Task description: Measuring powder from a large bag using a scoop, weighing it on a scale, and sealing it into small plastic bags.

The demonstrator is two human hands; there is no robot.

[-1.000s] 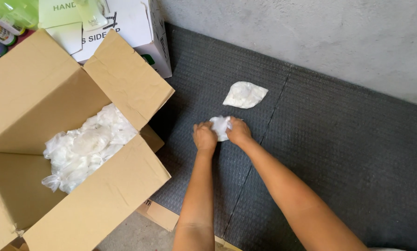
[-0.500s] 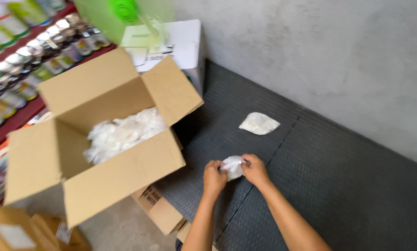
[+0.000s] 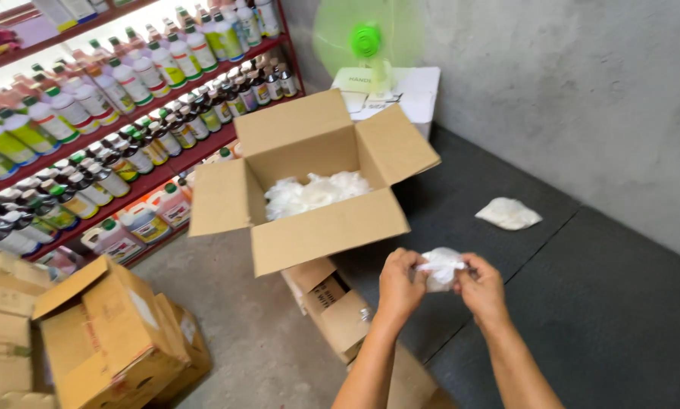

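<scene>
Both hands grip one small clear plastic bag of white stuff [image 3: 440, 269] above the dark grey mat [image 3: 582, 303]. My left hand [image 3: 399, 284] pinches its left side and my right hand [image 3: 480, 286] pinches its right side. Another small white bag [image 3: 508, 213] lies flat on the mat, farther off to the right. An open cardboard box [image 3: 317, 220] stands to the left of my hands, with several white plastic bags [image 3: 313, 191] inside it.
A green fan [image 3: 368, 38] spins on a white box [image 3: 393, 95] by the grey wall. Red shelves [image 3: 112, 113] at left carry several bottles. Brown cartons [image 3: 105, 341] sit on the concrete floor, and one more carton [image 3: 332, 303] lies under the open box.
The view has swung left and pulled back, bringing shelves and floor cartons into sight. My hands lifted the small bag off the mat and keep hold of it.
</scene>
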